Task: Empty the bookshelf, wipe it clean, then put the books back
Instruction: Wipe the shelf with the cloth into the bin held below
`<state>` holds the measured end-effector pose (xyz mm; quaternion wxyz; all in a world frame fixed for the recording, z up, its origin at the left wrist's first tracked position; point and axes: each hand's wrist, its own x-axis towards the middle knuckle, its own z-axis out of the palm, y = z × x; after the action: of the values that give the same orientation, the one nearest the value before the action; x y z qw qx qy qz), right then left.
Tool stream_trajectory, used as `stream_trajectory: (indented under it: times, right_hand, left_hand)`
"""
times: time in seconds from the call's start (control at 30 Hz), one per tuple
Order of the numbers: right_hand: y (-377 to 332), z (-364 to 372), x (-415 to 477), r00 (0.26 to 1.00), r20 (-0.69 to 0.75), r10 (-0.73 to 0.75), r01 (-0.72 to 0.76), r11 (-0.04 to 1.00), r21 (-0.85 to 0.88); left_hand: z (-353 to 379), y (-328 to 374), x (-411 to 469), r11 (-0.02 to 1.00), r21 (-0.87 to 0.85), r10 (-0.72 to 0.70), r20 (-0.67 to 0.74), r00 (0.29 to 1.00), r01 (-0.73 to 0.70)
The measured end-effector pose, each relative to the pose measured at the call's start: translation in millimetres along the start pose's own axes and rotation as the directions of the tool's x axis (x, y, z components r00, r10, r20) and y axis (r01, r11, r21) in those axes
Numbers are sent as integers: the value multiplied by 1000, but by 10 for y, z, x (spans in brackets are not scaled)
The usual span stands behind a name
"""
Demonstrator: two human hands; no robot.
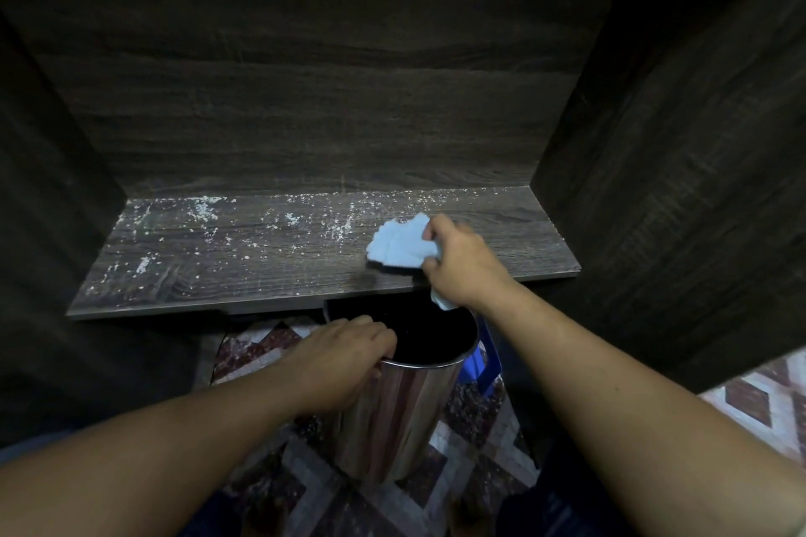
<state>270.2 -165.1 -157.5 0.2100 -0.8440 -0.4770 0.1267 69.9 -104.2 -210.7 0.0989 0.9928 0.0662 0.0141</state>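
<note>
We note a polished steel bin (405,414), cylindrical, open mouth dark inside; whether it rests on the floor we cannot tell. Just behind its right side is a blue plastic object (473,364), mostly hidden, kind unclear. Floor tiles (750,401): maroon, white and grey diamonds, speckled, seen beneath the bin and far right.

The bookshelf (244,257) is dark wood-grain laminate. Its shelf board is speckled with white dust and crumbs, thickest left of the right hand (462,266) and along the back edge. A pale blue cloth (401,246) lies bunched on the board near the front edge, pinched in that hand's fingers. One tail pokes out under the hand, past the edge.
</note>
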Motion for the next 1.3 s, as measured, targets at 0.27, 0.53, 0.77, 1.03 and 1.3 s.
stream_trajectory:
  times: [0.27, 0.53, 0.77, 1.03, 1.3]
  right_hand:
    - [413, 112, 192, 981, -192, 22, -4, 996, 92]
    - [805, 37, 656, 870, -467, 155, -97, 984, 146]
    - [1149, -211, 1028, 757, -624, 194, -328, 939, -107]
    - [1186, -157, 1435, 796, -369, 480, -557, 819, -135]
    - [1053, -121, 1536, 823, -190, 535, -566, 799, -202]
  left_hand:
    - [-48, 50, 141, 999, -4, -31, 27, 999, 31]
    - [7, -2, 313, 1000, -19, -13, -27, 1000, 12]
    - [70, -67, 406, 991, -98, -98, -60, 993, 92]
    - [123, -121, 385, 993, -78, -94, -55, 994, 90]
    - [61, -114, 367, 989, -114, -107, -81, 991, 97]
